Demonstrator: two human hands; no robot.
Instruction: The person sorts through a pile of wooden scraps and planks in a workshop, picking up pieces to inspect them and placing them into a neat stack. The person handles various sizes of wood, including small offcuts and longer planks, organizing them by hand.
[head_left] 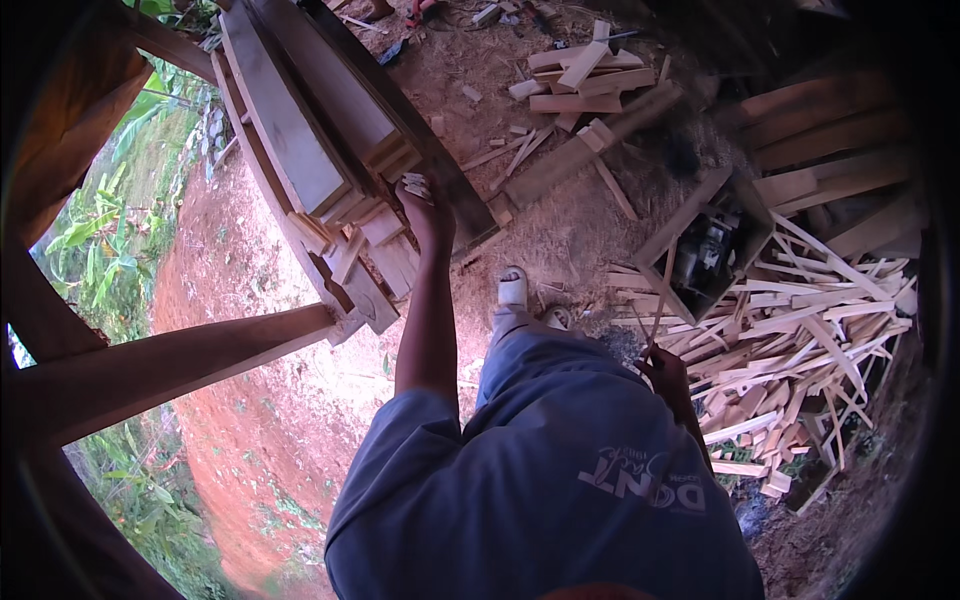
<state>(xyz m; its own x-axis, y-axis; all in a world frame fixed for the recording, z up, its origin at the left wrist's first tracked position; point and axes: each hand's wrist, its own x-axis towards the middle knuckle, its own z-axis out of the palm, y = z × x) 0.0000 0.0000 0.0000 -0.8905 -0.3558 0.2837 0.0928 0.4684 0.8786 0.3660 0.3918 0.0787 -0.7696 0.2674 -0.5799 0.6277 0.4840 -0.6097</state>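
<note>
Open room is left on the bare ground (560, 235) between the edges of the stacked boards (285, 130) and the scrap wood (800, 345); a thin stick (660, 305) is gripped near its lower end by the right hand (668, 374). Small pale pieces (415, 186) are seen at the left hand's (430, 215) fingers; their closure cannot be told.

We see pale printed lettering (650, 487) on the chest of the blue shirt (530, 490): large block capitals, with slanted script and smaller print beside them, all upside down from where we look.
</note>
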